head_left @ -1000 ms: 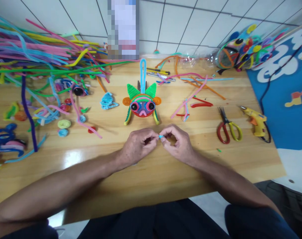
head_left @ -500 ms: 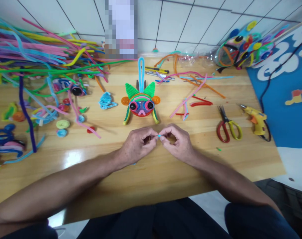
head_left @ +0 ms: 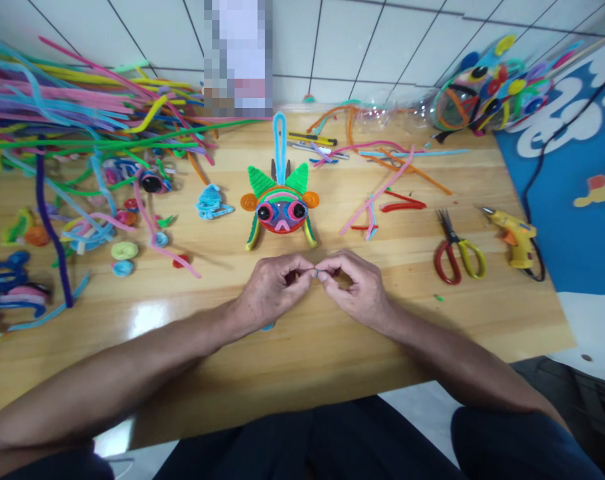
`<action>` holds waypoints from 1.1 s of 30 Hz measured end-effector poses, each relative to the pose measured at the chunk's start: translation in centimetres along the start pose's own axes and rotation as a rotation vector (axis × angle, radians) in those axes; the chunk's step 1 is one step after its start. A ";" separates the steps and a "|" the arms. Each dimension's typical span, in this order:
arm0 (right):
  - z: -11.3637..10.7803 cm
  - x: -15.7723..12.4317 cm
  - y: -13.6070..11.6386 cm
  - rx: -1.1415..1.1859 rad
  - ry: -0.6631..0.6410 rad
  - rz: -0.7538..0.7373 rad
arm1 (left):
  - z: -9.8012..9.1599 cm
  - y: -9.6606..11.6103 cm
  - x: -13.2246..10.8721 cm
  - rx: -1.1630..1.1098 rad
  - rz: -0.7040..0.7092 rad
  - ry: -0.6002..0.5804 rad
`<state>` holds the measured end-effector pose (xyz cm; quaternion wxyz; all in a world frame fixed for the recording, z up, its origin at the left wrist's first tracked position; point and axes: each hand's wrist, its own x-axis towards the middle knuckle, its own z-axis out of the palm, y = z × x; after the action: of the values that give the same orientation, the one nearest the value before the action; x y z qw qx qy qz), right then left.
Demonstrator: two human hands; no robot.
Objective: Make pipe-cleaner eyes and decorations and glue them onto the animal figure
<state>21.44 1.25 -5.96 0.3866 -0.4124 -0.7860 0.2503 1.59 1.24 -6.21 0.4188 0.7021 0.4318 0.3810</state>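
Observation:
My left hand [head_left: 277,288] and my right hand [head_left: 355,287] meet fingertip to fingertip near the middle of the wooden table [head_left: 362,360]. Each is closed in a pinch on one small blue piece [head_left: 317,271], mostly hidden between the fingers. Just beyond them stands a colourful pipe-cleaner figure [head_left: 282,215] with round black eyes, green leaf shapes, orange coils and a tall light-blue loop [head_left: 280,148]. A bit of blue [head_left: 267,327] shows under my left wrist.
Scissors [head_left: 452,250] and a yellow glue gun [head_left: 517,240] lie at the right. Loose pipe cleaners [head_left: 382,193] lie beyond my right hand. A large pipe-cleaner pile [head_left: 82,100] covers the back left, with coiled pieces [head_left: 125,251] nearer. Decorated bottles [head_left: 462,107] are at the back right.
Both hands stay pinched together in nearly the same place. Less of the small blue piece shows between the fingertips. The whole view has shifted slightly.

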 end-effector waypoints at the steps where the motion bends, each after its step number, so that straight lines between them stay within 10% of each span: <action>1: 0.0 0.0 0.0 0.000 0.006 -0.004 | 0.0 0.0 0.0 -0.015 -0.017 -0.003; 22: -0.2 0.1 0.0 0.005 -0.033 0.123 | 0.2 -0.3 0.2 -0.225 -0.163 0.036; 33: -0.4 0.4 0.4 0.112 -0.080 0.199 | -1.1 0.2 0.7 -0.254 -0.193 -0.134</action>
<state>21.83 1.84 -5.89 0.3508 -0.4559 -0.7407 0.3470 0.94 2.12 -5.53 0.5665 0.6228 0.4167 0.3428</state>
